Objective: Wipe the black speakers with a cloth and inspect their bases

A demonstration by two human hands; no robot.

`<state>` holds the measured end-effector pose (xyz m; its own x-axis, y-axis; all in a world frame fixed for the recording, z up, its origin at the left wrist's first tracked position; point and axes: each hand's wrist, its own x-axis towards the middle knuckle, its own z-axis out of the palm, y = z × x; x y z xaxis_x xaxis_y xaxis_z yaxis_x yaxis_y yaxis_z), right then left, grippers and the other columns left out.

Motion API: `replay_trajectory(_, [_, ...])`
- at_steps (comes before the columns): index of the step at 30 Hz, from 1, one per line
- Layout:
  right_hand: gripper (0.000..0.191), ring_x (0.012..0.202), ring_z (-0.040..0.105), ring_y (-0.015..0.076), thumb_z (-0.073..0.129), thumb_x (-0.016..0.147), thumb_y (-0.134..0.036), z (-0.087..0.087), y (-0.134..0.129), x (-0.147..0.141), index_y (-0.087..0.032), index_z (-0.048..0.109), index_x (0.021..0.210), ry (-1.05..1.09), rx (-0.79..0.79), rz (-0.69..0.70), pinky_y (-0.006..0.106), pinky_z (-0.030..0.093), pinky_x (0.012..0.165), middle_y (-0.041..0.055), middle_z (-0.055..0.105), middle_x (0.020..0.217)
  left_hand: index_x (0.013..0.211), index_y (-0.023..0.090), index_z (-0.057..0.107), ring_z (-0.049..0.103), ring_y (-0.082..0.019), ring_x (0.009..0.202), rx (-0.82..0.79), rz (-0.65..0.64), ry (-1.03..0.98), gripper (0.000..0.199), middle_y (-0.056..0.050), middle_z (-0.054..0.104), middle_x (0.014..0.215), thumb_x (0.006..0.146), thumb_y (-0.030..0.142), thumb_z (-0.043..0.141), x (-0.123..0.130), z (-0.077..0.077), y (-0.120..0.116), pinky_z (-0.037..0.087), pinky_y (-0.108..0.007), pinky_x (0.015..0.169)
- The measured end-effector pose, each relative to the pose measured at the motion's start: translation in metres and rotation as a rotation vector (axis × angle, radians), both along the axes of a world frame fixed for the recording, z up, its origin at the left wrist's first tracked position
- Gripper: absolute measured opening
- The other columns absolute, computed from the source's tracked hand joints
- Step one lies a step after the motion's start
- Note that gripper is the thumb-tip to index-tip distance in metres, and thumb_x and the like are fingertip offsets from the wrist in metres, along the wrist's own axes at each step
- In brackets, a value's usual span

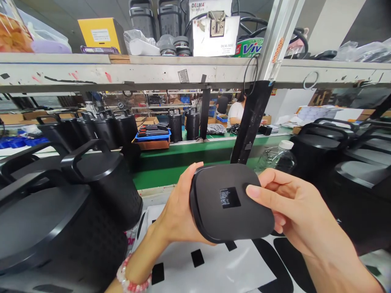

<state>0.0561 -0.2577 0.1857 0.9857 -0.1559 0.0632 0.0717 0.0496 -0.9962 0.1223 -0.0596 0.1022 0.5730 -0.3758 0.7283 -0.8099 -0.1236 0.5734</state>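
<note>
My left hand (180, 207) is wrapped round the left side of a black speaker (210, 215), held up with its flat, rounded-square face toward me. On that face sits a small dark label (229, 197) with fine print, too small to read. My right hand (296, 203) closes on the speaker's right side, its thumb resting on the face just beside the label and its other fingers at the edge, partly hidden. Beneath lies a white sheet (220, 268) bearing several black squares, one of them a black square label (197, 258).
Black speakers with handles crowd the left (104, 179) and the right (324, 150). A clear plastic bottle (279, 156) stands behind my right hand. A dark post (252, 122) and a metal shelf (146, 73) rise ahead. A person (236, 112) sits beyond.
</note>
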Motion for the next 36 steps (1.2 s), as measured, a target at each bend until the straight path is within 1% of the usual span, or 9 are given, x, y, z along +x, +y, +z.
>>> replay_trajectory(3, [0.042, 0.035, 0.031, 0.0023, 0.088, 0.057, -0.043, -0.0001, -0.0001, -0.0006, -0.019, 0.054, 0.061, -0.001, -0.003, 0.001, 0.012, 0.024, 0.033, -0.0084, 0.038, 0.04, 0.15, 0.042, 0.009, 0.042, -0.044, 0.133, 0.002, 0.009, -0.01, 0.141, -0.009, 0.031, 0.154, 0.037, 0.048, 0.094, -0.0016, 0.0009, -0.0005, 0.036, -0.063, 0.113])
replay_trajectory(6, [0.043, 0.035, 0.031, 0.0024, 0.088, 0.057, -0.044, -0.0008, -0.0007, -0.0011, -0.019, 0.054, 0.061, 0.005, 0.005, 0.007, 0.012, 0.025, 0.034, -0.0085, 0.038, 0.04, 0.15, 0.041, 0.012, 0.045, -0.043, 0.131, 0.006, 0.019, 0.011, 0.139, -0.009, 0.033, 0.152, 0.038, 0.048, 0.093, -0.0025, 0.0007, -0.0005, 0.037, -0.062, 0.113])
replay_trajectory(12, [0.043, 0.035, 0.032, 0.0028, 0.087, 0.059, -0.046, -0.0014, -0.002, -0.0005, -0.019, 0.053, 0.062, 0.006, -0.021, 0.014, 0.013, 0.025, 0.034, -0.0082, 0.038, 0.042, 0.148, 0.047, 0.011, 0.046, -0.042, 0.13, -0.011, 0.007, 0.003, 0.134, -0.007, 0.034, 0.15, 0.04, 0.052, 0.092, -0.0034, 0.001, -0.0017, 0.036, -0.065, 0.112])
replay_trajectory(16, [0.044, 0.035, 0.034, 0.0032, 0.087, 0.058, -0.046, -0.0019, -0.003, 0.0004, -0.02, 0.053, 0.063, 0.015, -0.047, -0.006, 0.013, 0.025, 0.033, -0.0076, 0.042, 0.045, 0.149, 0.043, 0.013, 0.05, -0.041, 0.128, -0.015, 0.016, 0.023, 0.132, -0.008, 0.036, 0.15, 0.043, 0.051, 0.091, -0.0049, 0.001, -0.0018, 0.037, -0.062, 0.113])
replay_trajectory(21, [0.045, 0.035, 0.035, 0.0028, 0.09, 0.053, -0.043, -0.0022, -0.003, 0.0002, -0.019, 0.053, 0.063, 0.017, -0.065, -0.016, 0.013, 0.027, 0.033, -0.0078, 0.043, 0.046, 0.148, 0.04, 0.016, 0.051, -0.041, 0.128, -0.017, 0.002, 0.038, 0.131, -0.009, 0.037, 0.151, 0.042, 0.045, 0.093, -0.0047, 0.0008, -0.0007, 0.037, -0.061, 0.114])
replay_trajectory(27, [0.044, 0.035, 0.036, 0.0029, 0.088, 0.058, -0.046, -0.0008, -0.0004, -0.0025, -0.019, 0.053, 0.062, -0.007, -0.093, -0.055, 0.013, 0.027, 0.032, -0.0065, 0.046, 0.049, 0.146, 0.035, 0.017, 0.049, -0.042, 0.13, 0.011, -0.001, 0.053, 0.127, -0.013, 0.039, 0.148, 0.044, 0.048, 0.091, -0.0053, 0.0021, -0.0014, 0.035, -0.061, 0.115])
replay_trajectory(30, [0.044, 0.035, 0.035, 0.0029, 0.087, 0.057, -0.046, -0.0006, 0.0005, -0.0032, -0.019, 0.053, 0.061, -0.007, -0.102, -0.056, 0.014, 0.028, 0.032, -0.0063, 0.046, 0.048, 0.146, 0.034, 0.016, 0.049, -0.043, 0.13, 0.029, 0.012, 0.053, 0.127, -0.014, 0.04, 0.146, 0.044, 0.049, 0.091, -0.0058, 0.0027, -0.0019, 0.034, -0.063, 0.114])
replay_trajectory(33, [0.046, 0.034, 0.035, 0.0037, 0.088, 0.056, -0.048, -0.0004, 0.0009, -0.0033, -0.019, 0.053, 0.06, -0.007, -0.112, -0.059, 0.015, 0.027, 0.031, -0.0064, 0.044, 0.047, 0.145, 0.034, 0.015, 0.048, -0.044, 0.131, 0.04, 0.01, 0.073, 0.127, -0.014, 0.04, 0.147, 0.043, 0.043, 0.091, -0.0061, 0.0033, -0.002, 0.034, -0.065, 0.114])
replay_trajectory(36, [0.047, 0.035, 0.034, 0.0037, 0.088, 0.054, -0.05, 0.0003, 0.0015, -0.0036, -0.019, 0.054, 0.06, -0.005, -0.119, -0.065, 0.015, 0.028, 0.032, -0.0069, 0.042, 0.045, 0.145, 0.034, 0.015, 0.047, -0.044, 0.132, 0.041, 0.008, 0.083, 0.127, -0.015, 0.041, 0.147, 0.043, 0.04, 0.091, -0.0066, 0.0042, -0.0018, 0.035, -0.064, 0.113])
